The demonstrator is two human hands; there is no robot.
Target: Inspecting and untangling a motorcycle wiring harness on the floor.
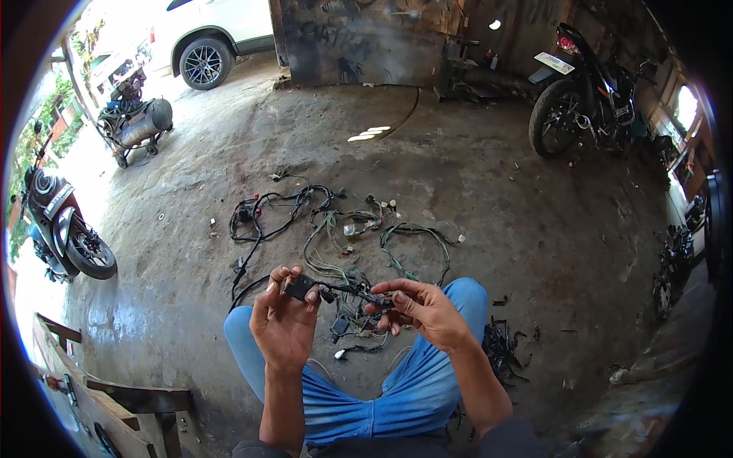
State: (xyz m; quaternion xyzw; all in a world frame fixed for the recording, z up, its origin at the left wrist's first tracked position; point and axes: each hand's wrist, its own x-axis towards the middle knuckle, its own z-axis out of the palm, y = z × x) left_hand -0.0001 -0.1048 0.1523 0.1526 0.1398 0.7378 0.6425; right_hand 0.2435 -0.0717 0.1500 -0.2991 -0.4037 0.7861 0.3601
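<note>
Between the fingers of my left hand [284,328] is a black rectangular connector [300,287], joined to a dark wire bundle. My right hand [429,313] pinches the black-wrapped wires [351,288] a little to the right of it. Both hands are above my knees, with the bundle stretched between them. The rest of the wiring harness [284,200] lies spread on the floor in front, in black loops and green and pale strands. A white connector [350,230] sits among them. Below my hands, a small dark box [340,327] and a white-tipped lead [340,354] rest between my legs.
Black wire scraps [504,351] lie right of my knee. A wooden bench [137,397] stands at the near left. Motorcycles stand at the left [72,229] and far right [588,99]. An air compressor [141,118] and a white car [221,38] are at the far left.
</note>
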